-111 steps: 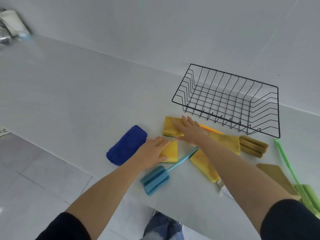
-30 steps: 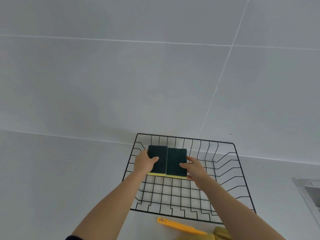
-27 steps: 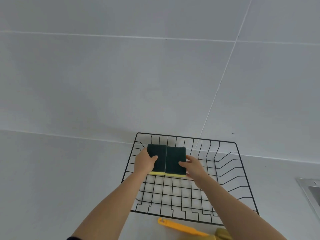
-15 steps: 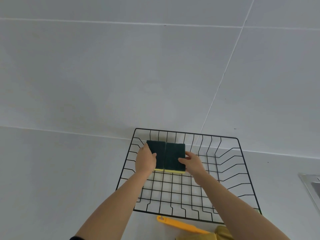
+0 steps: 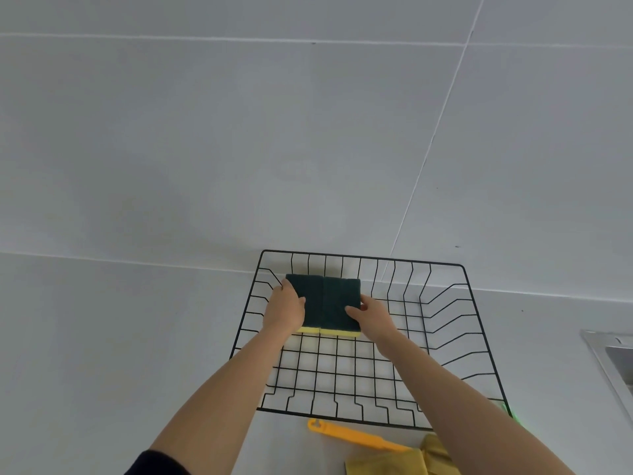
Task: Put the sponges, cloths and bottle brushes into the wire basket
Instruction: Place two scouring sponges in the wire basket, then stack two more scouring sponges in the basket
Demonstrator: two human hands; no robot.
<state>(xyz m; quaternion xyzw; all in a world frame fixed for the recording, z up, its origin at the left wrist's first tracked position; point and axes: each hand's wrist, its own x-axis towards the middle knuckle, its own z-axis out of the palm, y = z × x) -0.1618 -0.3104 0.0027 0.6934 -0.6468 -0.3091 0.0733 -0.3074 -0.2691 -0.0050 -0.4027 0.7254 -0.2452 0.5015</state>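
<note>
Two yellow sponges with dark green scouring tops sit side by side in the back left part of the black wire basket [image 5: 479, 341]. My left hand [image 5: 284, 311] grips the left sponge [image 5: 310, 301] at its left edge. My right hand [image 5: 371, 317] grips the right sponge [image 5: 340, 303], thumb on its top. Both sponges look to be on or just above the basket floor. An orange brush handle [image 5: 352, 435] and a yellow cloth [image 5: 394, 462] lie on the counter in front of the basket.
The basket stands against a grey tiled wall. A steel sink rim [image 5: 606, 365] shows at the right edge. A bit of green [image 5: 512, 414] peeks out at the basket's front right corner. Bare counter stretches to the left of the basket.
Since 3.7 s ago both hands lifted the two sponges from the counter into the basket. Over the last second the sponges shifted slightly toward the basket's back left.
</note>
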